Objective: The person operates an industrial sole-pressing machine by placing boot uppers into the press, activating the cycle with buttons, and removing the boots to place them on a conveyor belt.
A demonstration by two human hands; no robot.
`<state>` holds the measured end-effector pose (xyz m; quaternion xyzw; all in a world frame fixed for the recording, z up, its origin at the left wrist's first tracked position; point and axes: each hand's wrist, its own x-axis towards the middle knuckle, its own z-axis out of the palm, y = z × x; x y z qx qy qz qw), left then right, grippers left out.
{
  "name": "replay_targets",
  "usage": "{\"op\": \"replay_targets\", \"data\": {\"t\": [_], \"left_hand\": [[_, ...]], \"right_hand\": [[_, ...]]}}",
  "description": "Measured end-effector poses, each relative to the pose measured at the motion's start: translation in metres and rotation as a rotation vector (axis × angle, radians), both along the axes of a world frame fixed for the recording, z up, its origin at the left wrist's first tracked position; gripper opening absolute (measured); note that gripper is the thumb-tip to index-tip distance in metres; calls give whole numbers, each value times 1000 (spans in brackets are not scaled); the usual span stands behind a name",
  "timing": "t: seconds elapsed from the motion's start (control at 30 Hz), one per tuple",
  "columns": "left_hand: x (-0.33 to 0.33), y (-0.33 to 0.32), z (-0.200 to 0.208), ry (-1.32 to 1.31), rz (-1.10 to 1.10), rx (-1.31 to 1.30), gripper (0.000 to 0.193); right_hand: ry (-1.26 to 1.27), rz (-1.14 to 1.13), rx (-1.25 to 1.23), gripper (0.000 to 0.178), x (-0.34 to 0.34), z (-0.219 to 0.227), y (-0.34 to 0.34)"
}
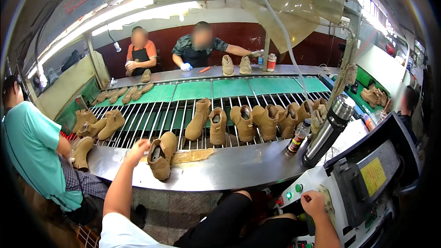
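On the metal ledge in front of me sits a pair of tan ankle boots [161,157], leaning close together with a dark opening showing. My left hand [137,151] hovers just left of them, its fingers curled; whether it touches the boots or pinches something small is unclear. Over the white control panel [317,180] at lower right, my right hand [314,203] is closed, fingertips bent inward near the green lit button [289,195]. What lies inside these fingers, if anything, is hidden.
Several tan boots [265,120] line the metal rollers [183,138]. A steel thermos [330,128] and a dark-labelled bottle [298,136] stand at the ledge's right end. A person in a turquoise shirt [34,149] is at left; two others work across the green conveyor [193,91].
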<state>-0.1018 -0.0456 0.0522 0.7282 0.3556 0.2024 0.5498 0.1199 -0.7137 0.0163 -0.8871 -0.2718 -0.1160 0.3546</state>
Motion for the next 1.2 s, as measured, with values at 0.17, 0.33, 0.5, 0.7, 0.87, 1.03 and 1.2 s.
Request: {"op": "replay_targets", "data": {"t": [0.17,0.33,0.5,0.7,0.87,1.03,1.2], "left_hand": [[63,52,-14,59,220,508,16],[91,66,-45,339,305,564,27],[135,5,-54,319,419,502,36],[110,32,-62,280,437,494,31],[112,34,-68,286,453,453,32],[115,46,-77,286,472,473,34],[109,53,-79,271,464,488,35]], "right_hand": [[-21,58,-153,9,-2,-2,0],[-147,82,-221,9,-4,0,6],[-209,0,-258,9,-8,-7,-6],[-95,118,-246,9,-12,-7,0],[464,340,-489,32,-20,-21,-6],[612,453,-944,52,-24,-43,-14],[572,438,-847,50,-24,-28,-4]]}}
